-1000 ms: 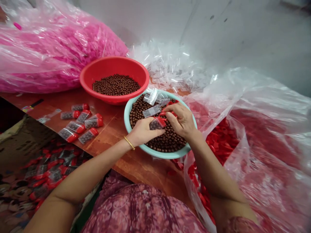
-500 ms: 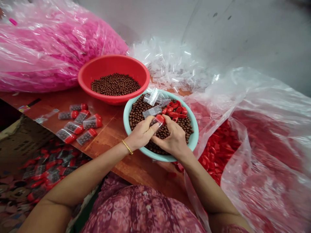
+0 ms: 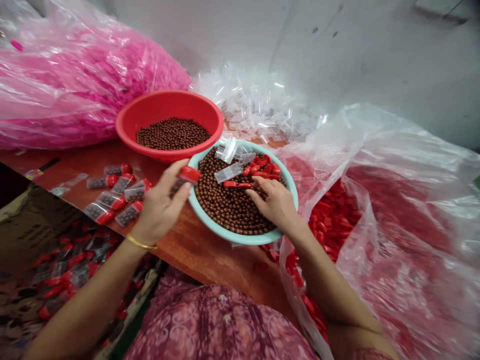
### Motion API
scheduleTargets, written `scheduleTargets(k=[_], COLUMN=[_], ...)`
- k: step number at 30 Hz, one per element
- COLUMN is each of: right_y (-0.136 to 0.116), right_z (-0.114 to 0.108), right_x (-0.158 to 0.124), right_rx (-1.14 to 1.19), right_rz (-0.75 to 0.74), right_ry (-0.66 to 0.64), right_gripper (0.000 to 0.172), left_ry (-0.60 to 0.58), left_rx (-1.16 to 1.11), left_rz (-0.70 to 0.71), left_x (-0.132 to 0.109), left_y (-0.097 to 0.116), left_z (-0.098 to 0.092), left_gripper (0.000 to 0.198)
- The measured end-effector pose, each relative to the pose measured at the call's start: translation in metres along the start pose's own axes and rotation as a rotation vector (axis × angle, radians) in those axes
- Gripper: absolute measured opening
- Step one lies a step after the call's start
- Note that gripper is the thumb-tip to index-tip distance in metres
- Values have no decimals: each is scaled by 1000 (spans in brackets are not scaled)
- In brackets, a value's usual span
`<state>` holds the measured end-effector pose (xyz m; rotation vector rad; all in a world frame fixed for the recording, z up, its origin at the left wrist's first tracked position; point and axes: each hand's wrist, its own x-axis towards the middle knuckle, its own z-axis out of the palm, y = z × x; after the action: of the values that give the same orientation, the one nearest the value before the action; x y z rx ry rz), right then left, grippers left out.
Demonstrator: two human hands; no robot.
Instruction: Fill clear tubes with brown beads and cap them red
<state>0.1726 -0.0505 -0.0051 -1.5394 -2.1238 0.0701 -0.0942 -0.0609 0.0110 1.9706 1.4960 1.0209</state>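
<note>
My left hand (image 3: 161, 202) is closed around a small clear container with a red cap (image 3: 190, 174), left of the light-blue bowl's rim. Brown beads (image 3: 228, 212) fill the light-blue bowl (image 3: 198, 215). My right hand (image 3: 275, 200) hovers low over them, thumb and fingers apart, fingertips beside the loose red caps (image 3: 262, 165); whether it touches one I cannot tell. Empty clear containers (image 3: 228, 173) rest on the beads at the bowl's far side. Several filled, red-capped containers (image 3: 129, 214) lie on the table at left.
Behind stands a red bowl (image 3: 125, 120) of brown beads. A bag of pink parts (image 3: 93, 75) is at far left, a pile of clear containers (image 3: 255, 105) at the back. An open plastic bag (image 3: 405, 225) holds red caps at right. Below the table edge lie more filled containers (image 3: 75, 265).
Both hands were together on the capped container over the light-blue bowl. My left hand has carried it left past the rim; my right hand has let go and stays above the beads.
</note>
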Motion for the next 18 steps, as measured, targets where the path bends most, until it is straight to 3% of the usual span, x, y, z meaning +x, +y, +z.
scheduleTargets(k=[2,5,8,12,15,18], right_y=[9,7,-4,-5,4,7], right_z=[0,3,7,8,5,1], right_x=[5,18,29,27,16,7], right_rx=[-142,-263,-345,-358,-360,-358], right_rz=[-17,-90,-128,-161,-141,-129], right_ry=[-22,-167,-325,-353,-316,-329], right_gripper=[30,30,24,23,25,24], left_ry=[49,-79,-108,-42,-208,-405], left_rx=[342,826,936,728,690,707], left_rz=[-90,-157,-55,231,354,345], left_x=[-10,-20,-17,6,34,67], left_y=[-24,-53,-54,-18,14,31], left_z=[-28,-56,-61,-39,-7,32], left_gripper=[48,45,44,36,33,32])
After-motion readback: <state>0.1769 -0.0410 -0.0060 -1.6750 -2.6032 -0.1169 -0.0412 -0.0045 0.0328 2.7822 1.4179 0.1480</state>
